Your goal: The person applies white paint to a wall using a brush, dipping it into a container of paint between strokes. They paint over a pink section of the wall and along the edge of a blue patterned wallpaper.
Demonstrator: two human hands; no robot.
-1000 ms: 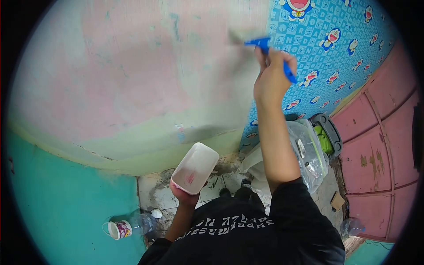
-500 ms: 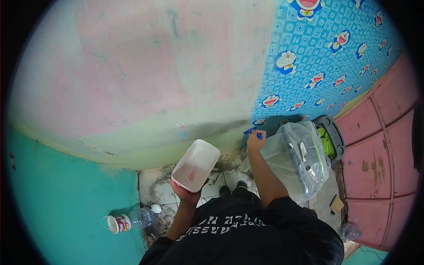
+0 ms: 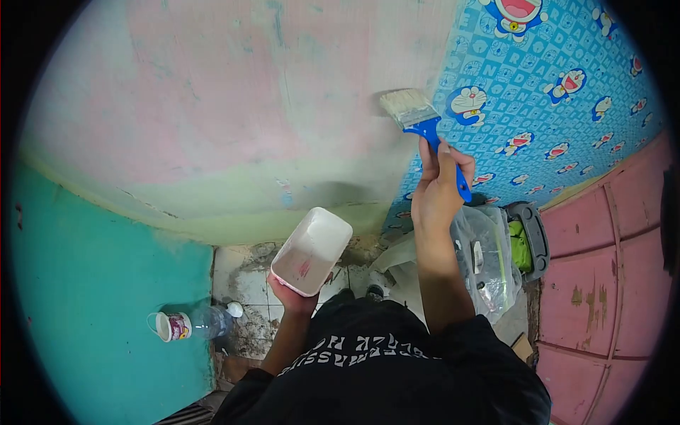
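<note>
Clamps brush in right hand, bristles flat to wall; grips tub from beneath in left hand. Holds it close, presumably for dipping.

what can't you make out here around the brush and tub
Head view, left hand: mostly hidden under the white tub it holds.
Head view, blue brush: handle partly covered by the right hand.
Head view, bottle: label too small to read.
Head view, plastic bag: contents blurred.

Glossy blue plastic brush handle, smooth white plastic tub, matt patchy wall
</note>
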